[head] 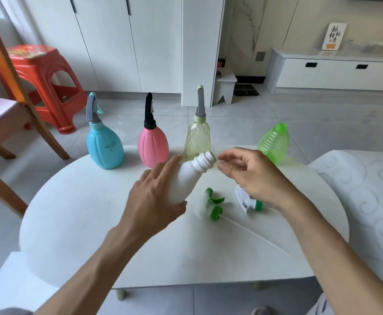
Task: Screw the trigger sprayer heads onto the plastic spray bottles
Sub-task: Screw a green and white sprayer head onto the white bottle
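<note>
Left hand point(156, 194) grips the white bottle point(191, 176) around its body, fingers and thumb wrapped round it, bottle tilted with the open threaded neck pointing up and to the right, lifted above the bench point(95, 223). No sprayer head on it.

Right hand point(251, 176) hovers just beside the bottle neck, fingers loosely curled, thumb and forefinger tips close together near the mouth; cannot tell whether they touch the neck or pinch anything. Looks like it holds nothing.

On the bench under the right hand: green sprayer head point(214, 204) lying on its side, green collar toward the camera, thin dip tube point(254, 235) running toward the near right edge. Just beside it, white sprayer head point(248, 202) with a green collar, also lying down, partly covered by the right wrist. Neither is touched by a hand.

Far edge of the bench, left to right: blue bottle point(105, 146) with grey sprayer fitted, pink bottle point(153, 146) with black sprayer fitted, pale yellow clear bottle point(197, 139) with grey sprayer fitted, all upright. Green ribbed bottle point(273, 143) stands upright at the far right, neck open, no head on.

Around: red plastic stool point(47, 83) on the floor far left, wooden chair point(1, 114) at the left edge, white cabinets point(117, 42) behind, low white drawer unit point(333, 73) far right, white patterned cushion point(367, 201) at right.
</note>
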Available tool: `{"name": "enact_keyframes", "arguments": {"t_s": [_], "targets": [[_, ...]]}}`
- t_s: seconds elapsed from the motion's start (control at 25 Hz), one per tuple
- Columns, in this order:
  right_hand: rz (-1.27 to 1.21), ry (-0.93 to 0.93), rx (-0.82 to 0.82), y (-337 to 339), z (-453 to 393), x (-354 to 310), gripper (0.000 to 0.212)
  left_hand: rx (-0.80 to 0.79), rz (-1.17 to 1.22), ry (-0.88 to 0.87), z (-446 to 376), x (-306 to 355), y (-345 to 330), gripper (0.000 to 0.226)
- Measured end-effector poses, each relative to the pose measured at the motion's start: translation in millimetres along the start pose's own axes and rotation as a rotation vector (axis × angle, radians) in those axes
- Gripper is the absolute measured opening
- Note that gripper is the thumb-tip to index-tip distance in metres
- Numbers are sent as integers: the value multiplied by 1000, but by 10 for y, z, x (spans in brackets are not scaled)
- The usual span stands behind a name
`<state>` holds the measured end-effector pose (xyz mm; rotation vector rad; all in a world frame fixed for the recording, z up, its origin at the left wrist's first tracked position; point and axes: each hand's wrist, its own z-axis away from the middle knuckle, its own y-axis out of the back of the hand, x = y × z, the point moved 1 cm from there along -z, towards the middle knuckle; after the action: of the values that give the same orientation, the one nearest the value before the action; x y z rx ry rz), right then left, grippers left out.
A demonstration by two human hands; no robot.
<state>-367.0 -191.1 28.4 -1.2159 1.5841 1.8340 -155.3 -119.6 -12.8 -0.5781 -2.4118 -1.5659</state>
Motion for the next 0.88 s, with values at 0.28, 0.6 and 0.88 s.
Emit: {"name": "enact_keyframes", "arguments": {"t_s": [0.28,0.6,0.88], "targets": [[1028,-3,-167,-769,144,358,17,-12,-231,-31,-11,-205,-21,101],[226,-158,222,-77,52,124,25,-89,-275,148,24,-424,4,112],[-825,-143,433,199,18,71,6,-169,-205,141,82,-379,-136,110]]}}
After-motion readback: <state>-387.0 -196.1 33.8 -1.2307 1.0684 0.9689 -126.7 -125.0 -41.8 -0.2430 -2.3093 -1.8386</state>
